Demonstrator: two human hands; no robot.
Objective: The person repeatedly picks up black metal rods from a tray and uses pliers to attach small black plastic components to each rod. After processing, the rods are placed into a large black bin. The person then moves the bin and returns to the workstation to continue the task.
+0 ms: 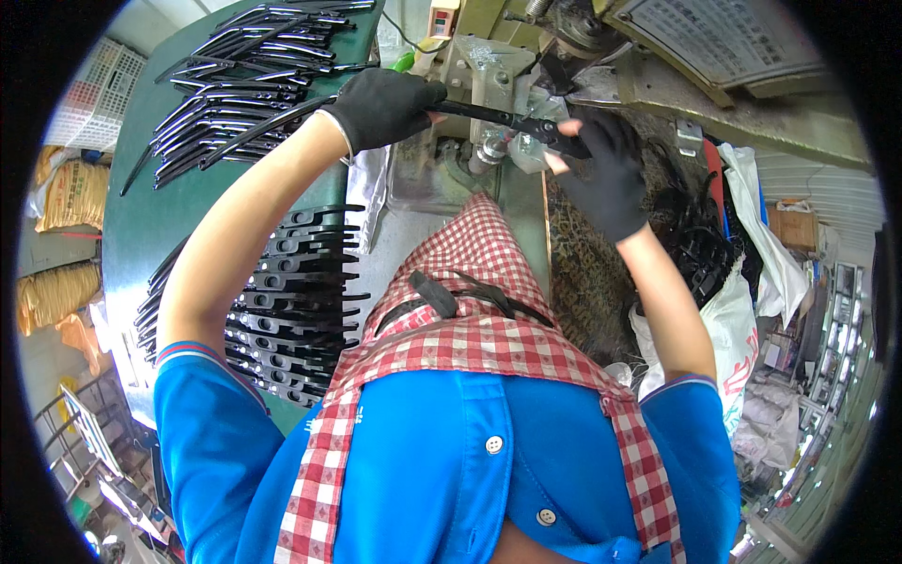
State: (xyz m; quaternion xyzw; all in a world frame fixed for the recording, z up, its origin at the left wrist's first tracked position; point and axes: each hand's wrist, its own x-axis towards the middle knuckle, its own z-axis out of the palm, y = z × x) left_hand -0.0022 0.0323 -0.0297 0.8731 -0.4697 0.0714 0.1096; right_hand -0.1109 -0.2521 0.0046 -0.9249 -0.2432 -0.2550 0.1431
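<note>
A long black arm that looks like a windshield wiper arm (481, 112) runs across in front of me at the machine. Wrapped round its bent rod is my left hand (383, 108), in a black glove. My right hand (606, 174), gloved with thumb and a fingertip bare, pinches the wider end piece at the right. Just below the arm stands a small metal post (489, 153) of the machine fixture (489, 66); whether the arm touches it I cannot tell. Clear plastic partly covers that fixture.
On the green table (141, 221) at left lie many black bent rods (244, 94) and, nearer, a row of black end pieces with holes (291, 293). Black parts (700, 263) and a white sack (738, 343) are at right. A metal machine frame (714, 108) spans the far right.
</note>
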